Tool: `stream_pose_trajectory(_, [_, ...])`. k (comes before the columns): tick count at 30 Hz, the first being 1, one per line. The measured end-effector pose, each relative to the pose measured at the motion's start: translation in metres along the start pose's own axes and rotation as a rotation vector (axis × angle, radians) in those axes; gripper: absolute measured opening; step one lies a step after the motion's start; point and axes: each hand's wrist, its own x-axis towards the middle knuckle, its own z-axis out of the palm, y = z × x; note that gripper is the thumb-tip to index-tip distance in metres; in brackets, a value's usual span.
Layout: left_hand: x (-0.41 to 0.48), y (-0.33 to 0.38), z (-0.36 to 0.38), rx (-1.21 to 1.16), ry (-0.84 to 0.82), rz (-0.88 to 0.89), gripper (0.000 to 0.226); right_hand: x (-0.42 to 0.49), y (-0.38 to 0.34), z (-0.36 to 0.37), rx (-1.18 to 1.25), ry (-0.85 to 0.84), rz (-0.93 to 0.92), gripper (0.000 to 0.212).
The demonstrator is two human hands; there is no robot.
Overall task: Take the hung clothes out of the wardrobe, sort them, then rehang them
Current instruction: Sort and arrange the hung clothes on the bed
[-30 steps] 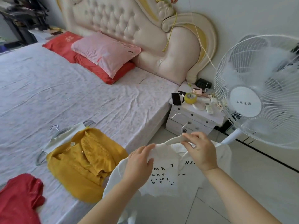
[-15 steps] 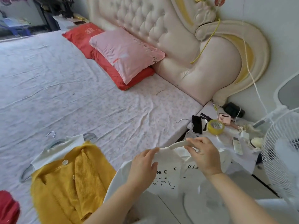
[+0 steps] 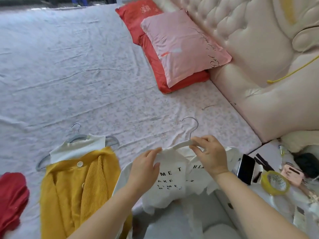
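A white T-shirt [image 3: 170,180] with black lettering hangs on a white hanger [image 3: 183,144] with a metal hook, held over the bed's near edge. My right hand [image 3: 209,154] pinches the hanger's bar at the neck. My left hand [image 3: 145,164] grips the shirt's left shoulder. To the left, a yellow knit cardigan [image 3: 76,188] over a white top lies flat on the bed on a grey hanger [image 3: 77,138]. A red garment [image 3: 12,195] lies at the far left edge.
The bed [image 3: 77,75] has a pale floral sheet. A pink pillow [image 3: 183,45] on a red pillow [image 3: 143,14] leans by the padded headboard [image 3: 259,49]. A nightstand [image 3: 293,200] at right holds a phone [image 3: 246,169], yellow tape roll [image 3: 275,184] and small items.
The view has swung left and down: the fan has left the frame and the bed fills it. Both hands have carried the white shirt on its hanger over the bed's edge.
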Motion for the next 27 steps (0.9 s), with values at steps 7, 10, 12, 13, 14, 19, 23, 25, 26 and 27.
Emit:
stream_pose_trajectory(7, [0.078,-0.007,0.007,0.005,0.126,-0.196,0.045,0.108,0.032,0.057,0.093,-0.221,-0.050,0.019])
stream_pose_trajectory(10, [0.110,-0.020,0.012,0.013,0.158,-0.276,0.044,0.144,0.043,0.089,0.124,-0.286,-0.081,0.019])
stream_pose_trajectory(12, [0.129,-0.032,0.018,0.029,0.162,-0.311,0.044,0.163,0.050,0.112,0.135,-0.324,-0.087,0.020])
stream_pose_trajectory(13, [0.138,-0.039,0.020,0.039,0.163,-0.326,0.044,0.171,0.053,0.123,0.137,-0.342,-0.089,0.020])
stream_pose_trajectory(14, [0.146,-0.046,0.022,0.053,0.163,-0.340,0.045,0.179,0.055,0.135,0.141,-0.357,-0.090,0.021])
stream_pose_trajectory(19, [0.189,-0.083,0.029,0.082,0.203,-0.383,0.045,0.216,0.064,0.184,0.134,-0.413,-0.111,0.023])
stream_pose_trajectory(23, [0.216,-0.110,0.037,0.104,0.221,-0.402,0.045,0.243,0.071,0.217,0.066,-0.441,-0.170,0.024])
stream_pose_trajectory(25, [0.230,-0.124,0.040,0.106,0.254,-0.404,0.046,0.257,0.071,0.235,0.048,-0.466,-0.191,0.024])
stream_pose_trajectory(26, [0.237,-0.132,0.040,0.099,0.264,-0.408,0.047,0.265,0.070,0.245,0.045,-0.475,-0.189,0.025])
stream_pose_trajectory(27, [0.244,-0.139,0.039,0.091,0.266,-0.413,0.048,0.272,0.068,0.255,0.048,-0.478,-0.188,0.025])
